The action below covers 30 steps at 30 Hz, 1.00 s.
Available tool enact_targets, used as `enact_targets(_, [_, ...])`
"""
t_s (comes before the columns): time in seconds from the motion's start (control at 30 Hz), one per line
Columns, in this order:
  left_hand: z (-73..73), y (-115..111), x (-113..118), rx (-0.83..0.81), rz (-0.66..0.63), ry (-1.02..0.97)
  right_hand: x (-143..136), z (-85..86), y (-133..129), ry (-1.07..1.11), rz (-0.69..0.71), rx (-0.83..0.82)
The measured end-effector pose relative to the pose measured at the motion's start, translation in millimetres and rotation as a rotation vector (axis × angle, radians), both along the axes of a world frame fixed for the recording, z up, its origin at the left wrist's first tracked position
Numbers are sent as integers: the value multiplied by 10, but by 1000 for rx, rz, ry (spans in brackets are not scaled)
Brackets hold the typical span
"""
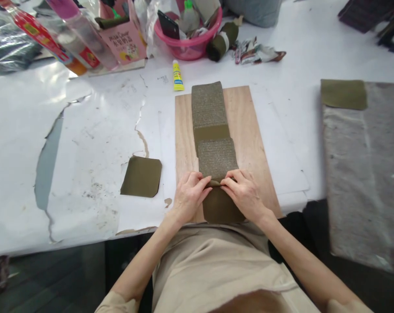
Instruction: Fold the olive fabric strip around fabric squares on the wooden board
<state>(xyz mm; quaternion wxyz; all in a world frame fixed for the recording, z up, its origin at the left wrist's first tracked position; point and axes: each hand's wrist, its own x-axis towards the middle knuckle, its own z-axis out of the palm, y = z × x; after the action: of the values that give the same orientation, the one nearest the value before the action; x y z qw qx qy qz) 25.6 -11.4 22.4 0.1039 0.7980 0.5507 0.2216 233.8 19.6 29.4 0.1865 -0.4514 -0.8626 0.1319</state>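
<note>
Toward six o'clock on the board (pixel 245 126), left hand (pixel 187 193) and right hand (pixel 245 193) pinch folded fabric (pixel 215 184) (olive square (pixel 141 177) at their nine o'clock).

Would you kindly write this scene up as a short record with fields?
Left hand: pinching a fold of olive fabric
Right hand: pinching the same fold
Under the fabric: wooden board
Left of board: loose olive patch
Beyond board: yellow tube, pink basket
Far right: grey sheet, small olive piece on its corner
</note>
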Motion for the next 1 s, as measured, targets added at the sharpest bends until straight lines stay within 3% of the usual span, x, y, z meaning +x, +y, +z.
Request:
enact_targets(0.2, [80,122,7,-74,-117,90,29,-100,28,96,166,19])
enact_targets(0.37, [128,224,-20,-179,-157,48,172,-124,41,106,82,45])
enact_targets(0.6, [72,245,-116,-190,-136,77,516,-43,101,-1,-25,67])
enact_targets(0.77, [73,267,-126,-196,-152,76,277,27,157,60,67,12])
enact_targets(1.0, [28,253,-137,-172,-116,-49,16,-76,119,135,96,-16])
